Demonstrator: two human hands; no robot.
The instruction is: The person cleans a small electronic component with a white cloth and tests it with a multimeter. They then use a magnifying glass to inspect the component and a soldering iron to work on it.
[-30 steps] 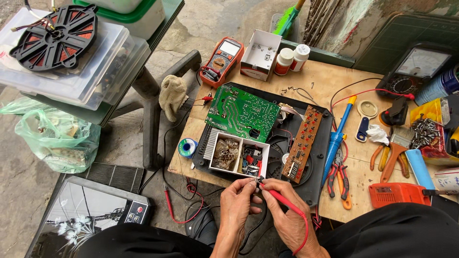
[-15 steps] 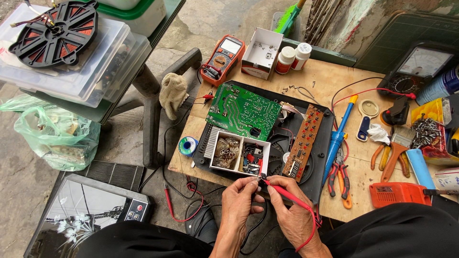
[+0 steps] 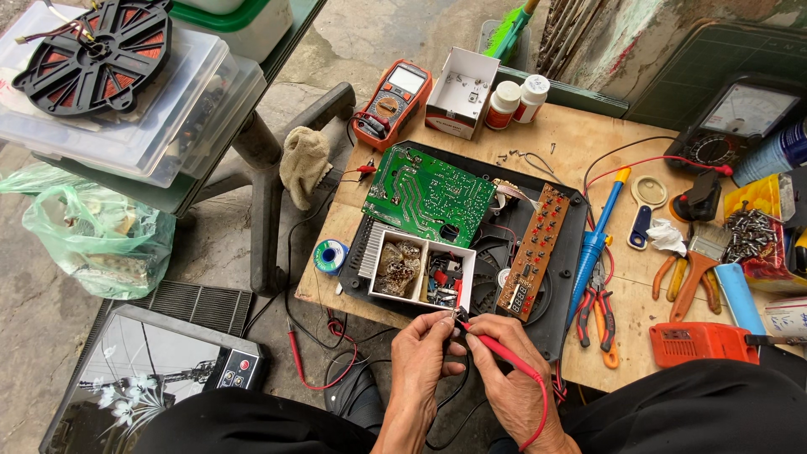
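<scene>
The right hand (image 3: 513, 370) pinches a red test probe (image 3: 496, 349), its tip meeting a small component pinched in the left hand (image 3: 424, 357), just below the white parts box (image 3: 420, 269). Steady contact probably calls for bracing both hands together. The probe's long axis runs from the right wrist up-left, tip towards the left fingertips.

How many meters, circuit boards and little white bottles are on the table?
Meters: 2, orange digital multimeter and black dial meter
Circuit boards: 2, green board and brown button board
White bottles: 2, and
Total: 6
</scene>
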